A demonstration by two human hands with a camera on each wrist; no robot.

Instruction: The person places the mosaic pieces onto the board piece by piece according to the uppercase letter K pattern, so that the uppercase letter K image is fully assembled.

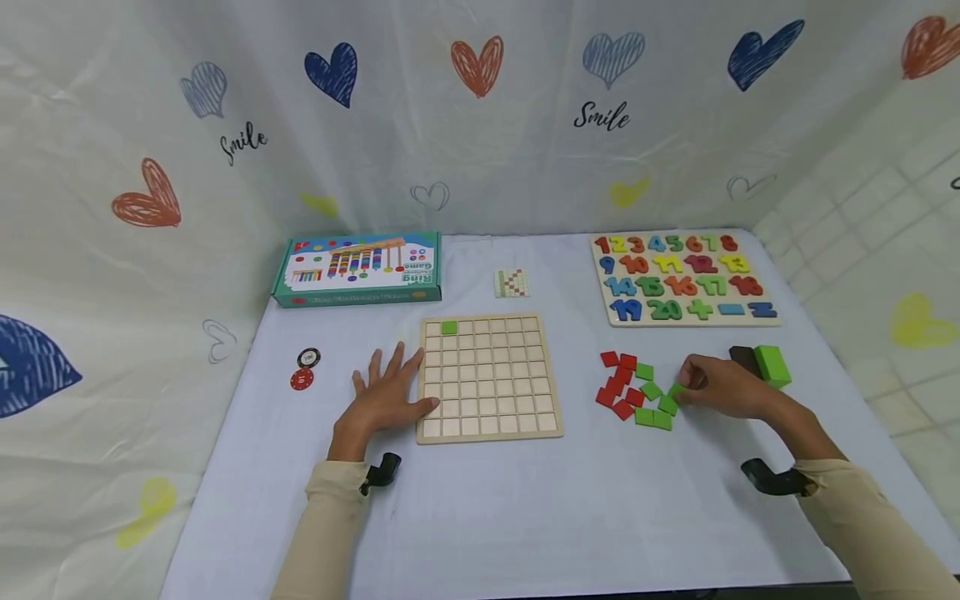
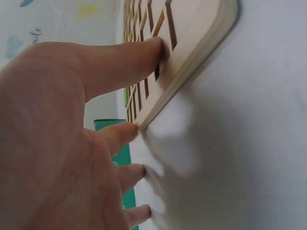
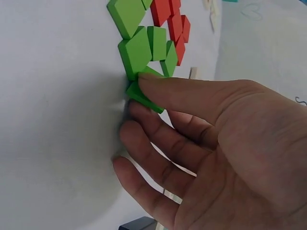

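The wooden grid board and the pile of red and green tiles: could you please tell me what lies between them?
Nothing: the head view shows only bare white tablecloth between the grid board and the tiles.

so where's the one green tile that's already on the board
In the head view, the green tile sits in the top row of the wooden grid board, second cell from the board's left edge, beyond the left hand resting flat at that edge.

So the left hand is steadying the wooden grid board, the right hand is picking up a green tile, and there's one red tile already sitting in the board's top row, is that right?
Not quite. The tile already in the board's top row is green, not red, as the head view shows. The rest holds: the left hand rests against the board's left edge, and the right hand pinches a green tile from the loose pile.
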